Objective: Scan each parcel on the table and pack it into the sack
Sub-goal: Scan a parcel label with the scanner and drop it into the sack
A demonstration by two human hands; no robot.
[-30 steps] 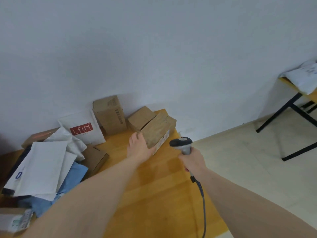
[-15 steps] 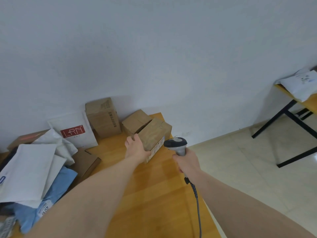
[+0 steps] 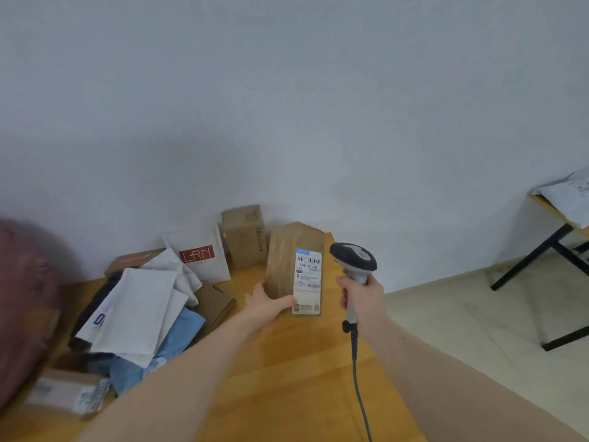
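right hand (image 3: 361, 300) is wrapped round the scanner (image 3: 353, 261) handle, just right of the box. left hand (image 3: 267, 305) fingers curl under the bottom end of the cardboard box (image 3: 290, 261), stood on its long axis, label (image 3: 307, 280) facing me. looks light and stiff, so gripping the low end should work. beyond the fingers, more parcels against the wall.

This looks like a small parcel-sorting or mailroom space, plain and bare. A wooden table (image 3: 287, 378) stands against an unadorned white wall (image 3: 287, 106) and carries a heap of cardboard boxes (image 3: 243, 239) and soft mailing bags (image 3: 134, 311), one box bearing a printed shipping label (image 3: 307, 280) with barcodes. A corded handheld barcode scanner (image 3: 353, 260) is in use. The floor (image 3: 462, 314) is pale tile, and a second table (image 3: 548, 237) with black metal legs holds another white bag
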